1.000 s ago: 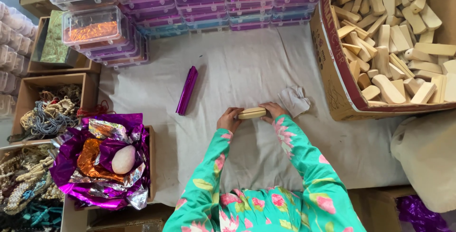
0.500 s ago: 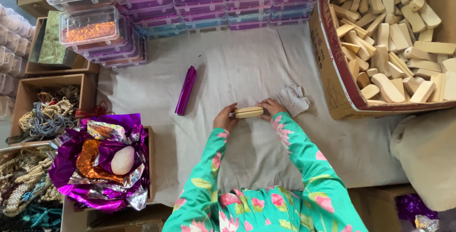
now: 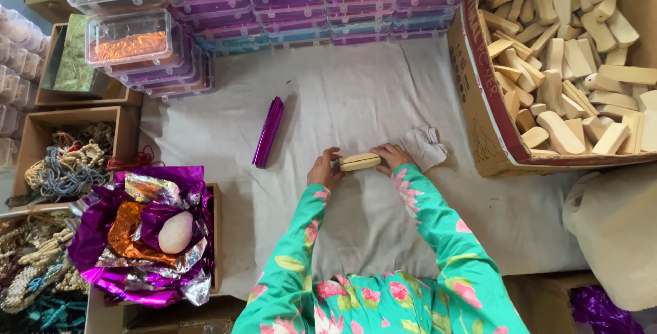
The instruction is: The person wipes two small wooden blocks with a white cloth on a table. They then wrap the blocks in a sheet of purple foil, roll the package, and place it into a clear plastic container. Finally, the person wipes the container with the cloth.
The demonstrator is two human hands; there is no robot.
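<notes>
Centre frame, left hand (image 3: 321, 170) and right hand (image 3: 390, 159) pinch a wooden block (image 3: 359, 162) by its ends; wrapping seemingly awaits the purple foil roll (image 3: 267, 132).

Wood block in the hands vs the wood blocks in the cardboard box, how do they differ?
The pale wooden block is held level between the left hand and right hand over the white cloth; the pale wooden blocks in the brown cardboard box lie loose, untouched. The held one is single and horizontal; the boxed ones are heaped at mixed angles. Both share the same light bare wood and elongated shape.
</notes>
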